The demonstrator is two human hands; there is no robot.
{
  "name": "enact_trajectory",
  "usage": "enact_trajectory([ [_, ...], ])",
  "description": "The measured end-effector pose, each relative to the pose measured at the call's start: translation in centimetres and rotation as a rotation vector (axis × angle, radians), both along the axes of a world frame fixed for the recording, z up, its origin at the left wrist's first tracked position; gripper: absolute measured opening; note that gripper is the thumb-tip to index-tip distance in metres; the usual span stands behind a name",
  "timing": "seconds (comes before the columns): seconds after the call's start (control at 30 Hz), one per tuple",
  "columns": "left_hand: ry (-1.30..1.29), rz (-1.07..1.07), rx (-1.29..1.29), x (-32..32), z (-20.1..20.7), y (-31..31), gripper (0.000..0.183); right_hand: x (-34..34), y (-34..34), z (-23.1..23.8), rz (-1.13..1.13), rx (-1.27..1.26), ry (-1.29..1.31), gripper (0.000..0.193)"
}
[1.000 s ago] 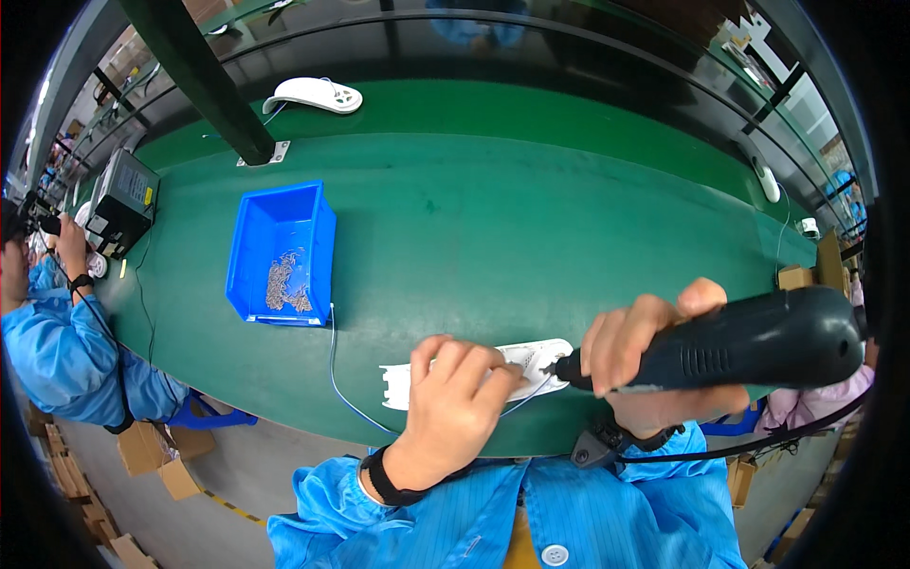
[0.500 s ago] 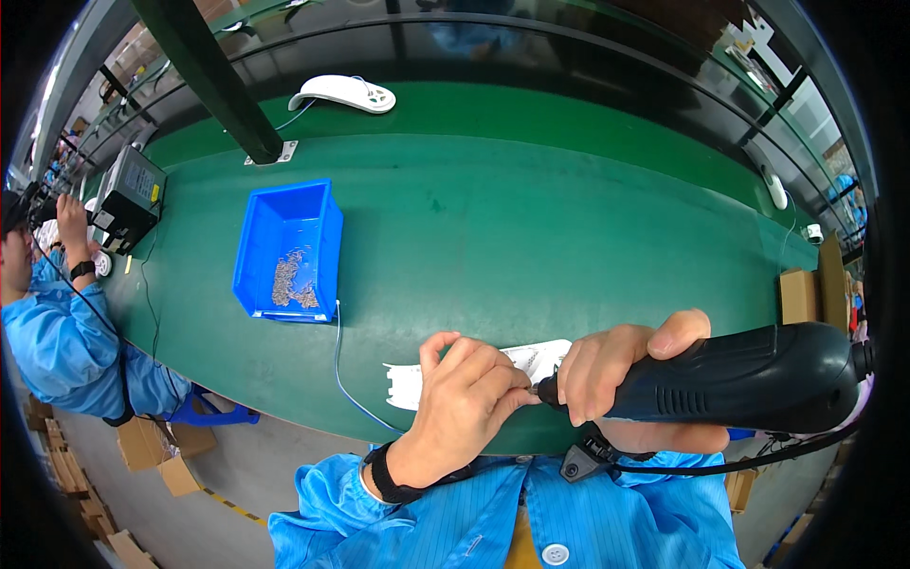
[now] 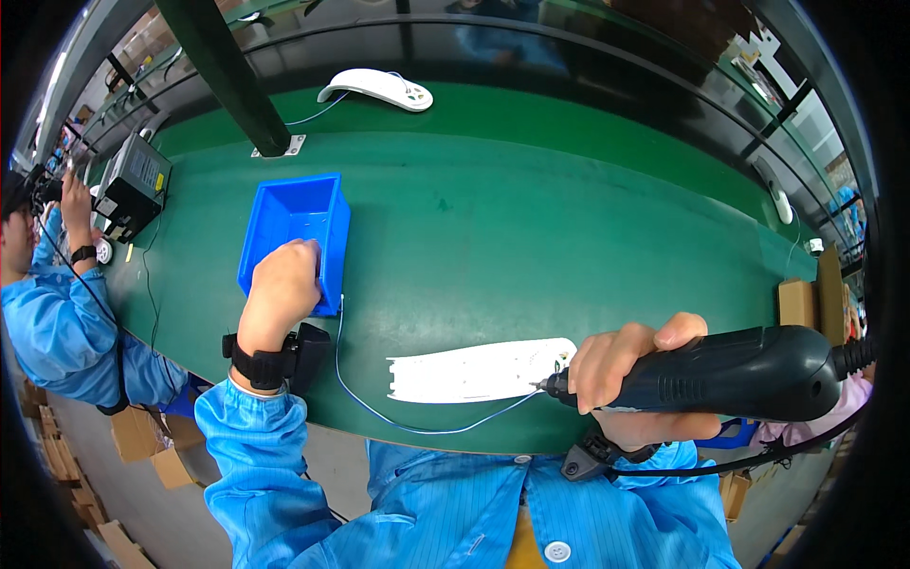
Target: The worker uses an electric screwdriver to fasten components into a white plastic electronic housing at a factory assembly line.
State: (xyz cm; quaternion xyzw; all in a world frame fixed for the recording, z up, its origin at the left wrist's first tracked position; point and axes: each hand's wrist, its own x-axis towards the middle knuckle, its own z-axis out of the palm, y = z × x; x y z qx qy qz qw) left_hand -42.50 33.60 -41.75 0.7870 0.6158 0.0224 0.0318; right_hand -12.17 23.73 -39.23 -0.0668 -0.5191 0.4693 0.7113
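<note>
My right hand (image 3: 626,379) is wrapped around a black electric screwdriver (image 3: 749,375), held level with its tip pointing left. The tip hovers over or touches the right end of a long white plastic strip (image 3: 464,373) lying on the table; which, I cannot tell. My left hand (image 3: 284,284) reaches into the blue bin (image 3: 296,180) with its fingers bent down and closed. Its fingertips, and whatever is between them, are hidden, as are the small metal pieces in the bin. A thin pale cable (image 3: 427,431) curves from beside the bin to the strip's right end.
A green post (image 3: 223,76) rises behind the bin. Another white curved part (image 3: 379,87) lies on the back ledge. A dark box-shaped device (image 3: 133,185) stands at far left, near a co-worker in blue (image 3: 66,327). Cardboard boxes (image 3: 798,303) sit at the right edge.
My left hand has left the screwdriver tip and moved left into the blue bin. The right hand still holds the screwdriver in nearly the same place. More of the white strip shows.
</note>
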Motion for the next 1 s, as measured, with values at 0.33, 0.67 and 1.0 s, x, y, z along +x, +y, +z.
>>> enact_trajectory([
  [0.33, -0.215, 0.093, 0.230, 1.2, 0.5, -1.8, 0.012, -0.7, 0.2, -1.0, 0.042, -0.002, 0.078, 0.077],
  [0.67, -0.126, 0.134, 0.357, 1.1, 0.9, -1.6, 0.017, -1.2, 0.3, -1.5, -0.007, -0.109, 0.064, 0.078],
  [1.0, -0.283, 0.096, 0.525, 1.1, 2.4, -2.4, 0.005, -1.0, 0.1, -1.8, 0.023, 0.087, -0.161, 0.067],
])
